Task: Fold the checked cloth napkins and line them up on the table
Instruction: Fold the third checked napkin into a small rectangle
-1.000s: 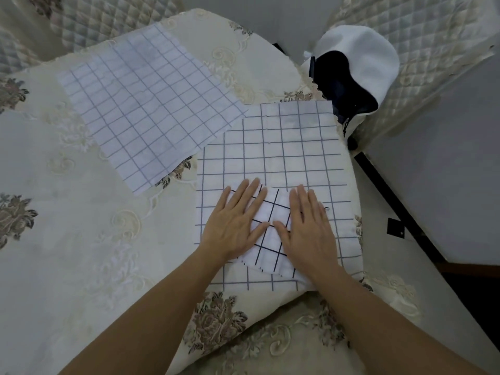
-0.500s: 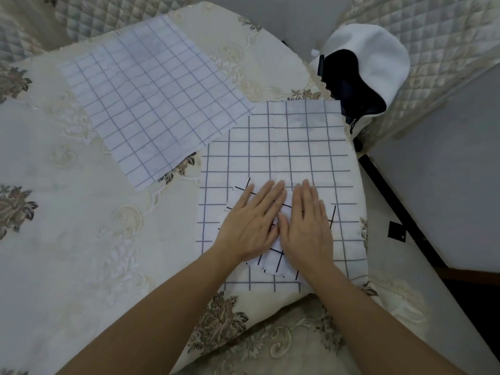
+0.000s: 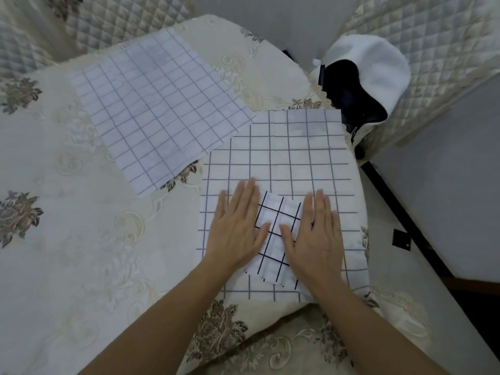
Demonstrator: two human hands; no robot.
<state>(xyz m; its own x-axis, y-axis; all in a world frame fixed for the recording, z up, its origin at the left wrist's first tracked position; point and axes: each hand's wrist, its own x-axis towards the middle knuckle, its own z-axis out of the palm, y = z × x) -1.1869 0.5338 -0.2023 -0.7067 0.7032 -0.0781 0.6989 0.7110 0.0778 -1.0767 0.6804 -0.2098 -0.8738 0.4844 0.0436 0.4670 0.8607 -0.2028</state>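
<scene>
A small folded checked napkin (image 3: 276, 234) with dark lines lies on top of a larger flat checked napkin (image 3: 292, 155) near the table's right edge. My left hand (image 3: 237, 226) presses flat on the folded napkin's left side, fingers together. On its right side my right hand (image 3: 316, 234) lies flat too. Both palms cover the folded napkin's edges; only its middle shows. A third checked napkin (image 3: 159, 109), paler, lies spread out at the back left, its corner overlapping the large one.
The table carries a cream embroidered cloth with flower motifs (image 3: 67, 239). A white and dark garment (image 3: 359, 85) hangs over a quilted chair (image 3: 433, 50) at the back right. The floor (image 3: 446, 185) drops away to the right of the table edge.
My hands were side by side at the middle of the folded napkin; they have now slid apart, left hand leftward and right hand rightward, uncovering the napkin's centre.
</scene>
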